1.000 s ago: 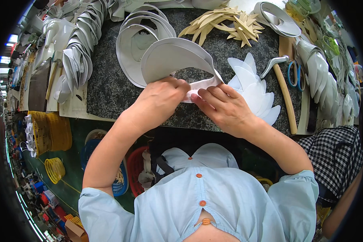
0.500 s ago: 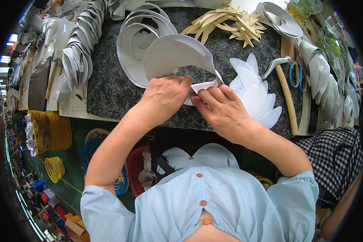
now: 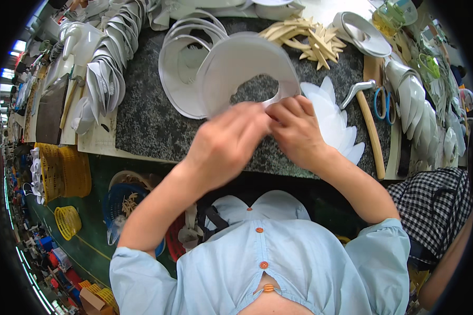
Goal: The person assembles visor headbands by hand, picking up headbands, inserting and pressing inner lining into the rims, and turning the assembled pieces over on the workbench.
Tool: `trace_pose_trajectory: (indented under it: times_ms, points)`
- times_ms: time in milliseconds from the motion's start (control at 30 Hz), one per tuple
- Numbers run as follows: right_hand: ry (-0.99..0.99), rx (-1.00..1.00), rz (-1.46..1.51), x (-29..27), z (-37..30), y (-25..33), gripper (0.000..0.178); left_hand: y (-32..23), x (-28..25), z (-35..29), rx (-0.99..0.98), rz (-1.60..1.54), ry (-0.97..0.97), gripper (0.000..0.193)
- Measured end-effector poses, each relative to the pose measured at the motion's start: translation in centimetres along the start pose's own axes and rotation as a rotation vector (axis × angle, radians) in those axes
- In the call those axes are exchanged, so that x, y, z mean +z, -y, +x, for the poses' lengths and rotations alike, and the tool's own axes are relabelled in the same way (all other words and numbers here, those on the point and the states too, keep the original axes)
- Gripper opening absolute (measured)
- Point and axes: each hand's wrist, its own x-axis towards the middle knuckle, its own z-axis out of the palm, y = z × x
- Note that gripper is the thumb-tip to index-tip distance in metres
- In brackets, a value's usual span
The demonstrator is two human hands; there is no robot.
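Observation:
A white ring-shaped shoe upper [image 3: 247, 60] stands tilted over the dark speckled work surface, its opening facing me. My right hand [image 3: 297, 123] is closed on its near right edge, fingers curled over the rim. My left hand [image 3: 231, 139], smeared by motion, has its fingers pressed together at the near edge, touching or almost touching the right thumb. The left fingertips are partly hidden. Behind and left of it, more white uppers [image 3: 168, 73] lie overlapped. To the right, thin white crescent pieces [image 3: 336, 126] are fanned out beside my right hand.
Cream crescent pieces [image 3: 320, 44] lie at the back. A wooden-handled hammer [image 3: 370, 134] and blue-handled scissors [image 3: 385, 105] lie at the right. Stacked white pieces [image 3: 106, 79] line the left side. Yellow baskets [image 3: 68, 173] stand on the floor. A checked cloth [image 3: 431, 210] is at the right.
The upper has turned so its opening faces me more, its folded edge flattened. Both hands have drawn closer together; the left has shifted right and lower.

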Motion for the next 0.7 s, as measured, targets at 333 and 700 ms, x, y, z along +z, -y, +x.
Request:
trace_pose_trajectory:
  times_ms: [333, 700]
  points:
    - [-0.132, 0.505, 2.070, -1.5, -0.1, -1.2, 0.031, -1.2, -2.3, 0.4, -0.296, -0.130, -0.056, 0.035]
    - [-0.218, 0.653, 2.125, -1.1, -1.9, -0.6, 0.039, -2.2, -1.3, 0.7, -0.031, 0.220, -0.040, 0.022]
